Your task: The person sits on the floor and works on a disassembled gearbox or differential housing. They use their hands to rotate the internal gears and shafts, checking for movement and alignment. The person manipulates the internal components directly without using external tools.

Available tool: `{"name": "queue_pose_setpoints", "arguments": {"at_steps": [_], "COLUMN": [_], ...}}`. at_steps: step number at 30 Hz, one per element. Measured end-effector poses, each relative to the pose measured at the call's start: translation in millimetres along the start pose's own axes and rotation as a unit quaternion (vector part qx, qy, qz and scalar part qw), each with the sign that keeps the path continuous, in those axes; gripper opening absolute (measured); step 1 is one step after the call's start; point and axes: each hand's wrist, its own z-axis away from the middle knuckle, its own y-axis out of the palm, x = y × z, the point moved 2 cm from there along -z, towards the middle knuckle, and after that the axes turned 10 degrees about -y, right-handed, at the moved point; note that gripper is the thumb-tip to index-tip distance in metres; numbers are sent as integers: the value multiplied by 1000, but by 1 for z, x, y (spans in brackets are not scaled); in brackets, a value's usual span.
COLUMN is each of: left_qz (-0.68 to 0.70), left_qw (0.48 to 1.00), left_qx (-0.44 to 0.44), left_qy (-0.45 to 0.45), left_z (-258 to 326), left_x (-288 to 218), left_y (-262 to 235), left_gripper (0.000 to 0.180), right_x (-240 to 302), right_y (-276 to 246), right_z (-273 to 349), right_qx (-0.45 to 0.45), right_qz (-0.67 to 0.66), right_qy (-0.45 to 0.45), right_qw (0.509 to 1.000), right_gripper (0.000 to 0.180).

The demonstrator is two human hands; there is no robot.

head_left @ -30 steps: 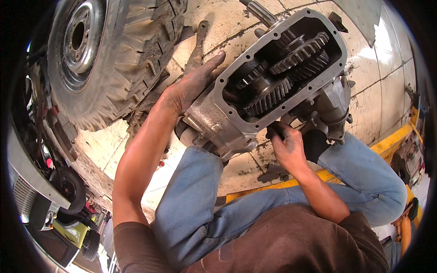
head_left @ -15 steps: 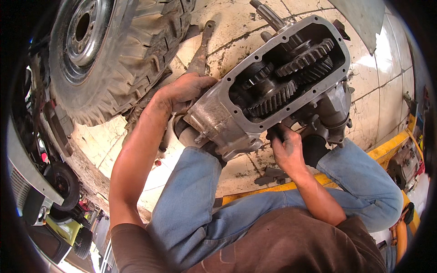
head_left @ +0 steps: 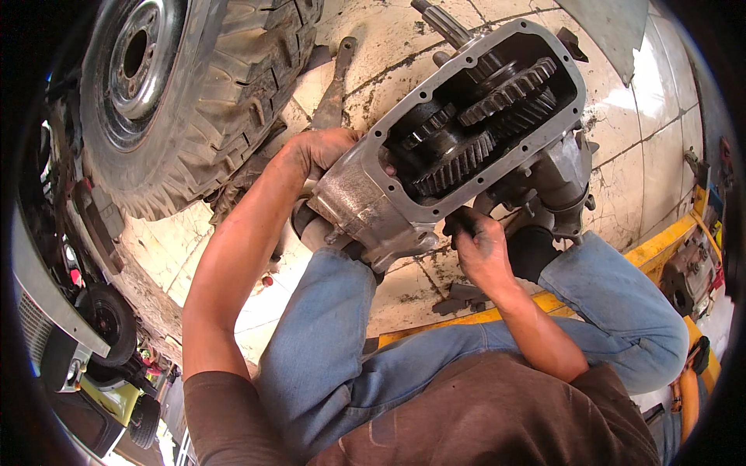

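Note:
A grey metal gearbox housing (head_left: 353, 206) lies tilted between my knees, its long flanged opening facing up. Inside are several toothed gears (head_left: 458, 165), dark with oil. A splined shaft (head_left: 441, 22) sticks out at its far end. My left hand (head_left: 325, 151) is against the housing's far left side; most of its fingers are hidden behind the metal, and what seems a fingertip shows just inside the opening. Below the near flange, my right hand (head_left: 480, 242) is closed, its fingers blackened and curled around something dark that I cannot make out.
A big treaded tyre on a wheel rim (head_left: 225, 85) stands at the left. Beside it a long flat metal bar (head_left: 336, 89) lies on the cracked floor tiles (head_left: 381, 58). A yellow frame (head_left: 660, 247) runs along the right. Dark scraps (head_left: 461, 298) lie near my right wrist.
The gearbox has shifted slightly left and away from me. My left hand has moved a little further over its side, and my right hand has moved slightly left.

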Motion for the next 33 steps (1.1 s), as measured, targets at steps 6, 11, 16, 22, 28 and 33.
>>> {"name": "queue_pose_setpoints", "arguments": {"at_steps": [6, 11, 16, 22, 28, 33], "left_qz": [-54, -138, 21, -59, -70, -72], "left_qw": [998, 990, 995, 995, 985, 992], "left_qx": [-33, -37, 88, 68, 156, 102], "left_qy": [1, 7, 44, 46, 17, 5], "left_z": [1, -7, -8, -39, -40, -32], "left_x": [-3, -1, 3, 19, 20, 24], "left_y": [7, 14, 17, -5, -14, -20], "left_gripper": [38, 39, 32, 32, 26, 28], "right_x": [2, 11, -1, 1, -5, -20], "right_y": [-1, -11, -10, -13, -13, -4], "right_z": [-2, -6, -6, -9, -11, -6], "right_qx": [18, 15, 3, 24, 63, 83], "right_qz": [-5, 65, 45, 61, 25, -78], "right_qy": [56, 58, 45, 30, 100, 143], "right_qw": [998, 996, 998, 997, 993, 983], "right_gripper": [26, 25, 25, 28, 32, 36]}}
